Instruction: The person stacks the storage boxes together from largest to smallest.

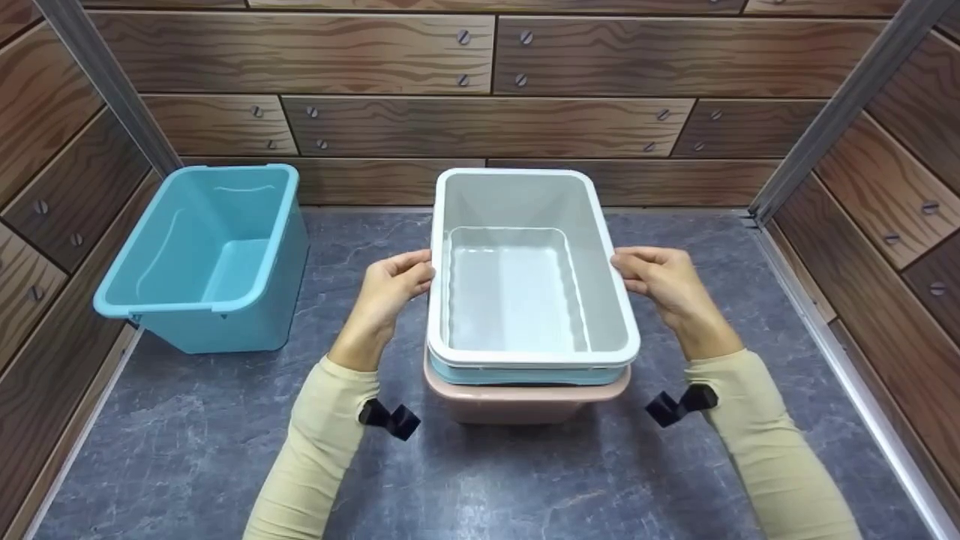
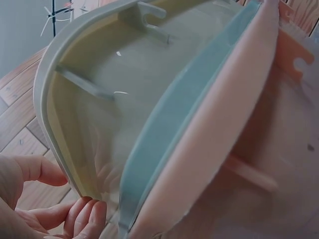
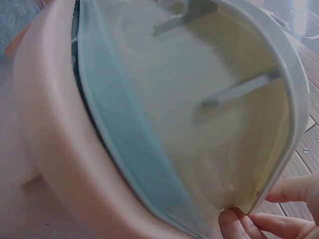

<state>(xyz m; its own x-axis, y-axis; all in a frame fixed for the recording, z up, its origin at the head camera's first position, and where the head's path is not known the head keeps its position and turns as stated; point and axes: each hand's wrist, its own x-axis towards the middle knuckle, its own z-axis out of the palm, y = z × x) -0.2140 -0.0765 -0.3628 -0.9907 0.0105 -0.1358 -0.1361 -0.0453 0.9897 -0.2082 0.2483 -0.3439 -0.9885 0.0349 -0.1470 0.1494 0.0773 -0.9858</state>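
A whitish-grey plastic bin [image 1: 534, 358] sits on top of a nested stack in the middle of the floor. Beneath its rim show a light blue bin [image 1: 525, 376] and, lowest, a pink bin [image 1: 517, 405]. My left hand [image 1: 386, 296] pinches the grey bin's left rim, thumb against fingers. On the opposite side, my right hand [image 1: 671, 289] grips the right rim the same way. Both wrist views reveal the grey bin's outer wall rising well above the blue rim [image 2: 164, 129], while the blue and pink rims [image 3: 55, 99] lie close together.
A turquoise bin [image 1: 270, 322] stands upright at the left, close to the back corner. Wood-patterned walls [image 1: 390, 56] with metal corner posts [image 1: 840, 112] enclose the dark marbled floor [image 1: 217, 435] at the back and sides.
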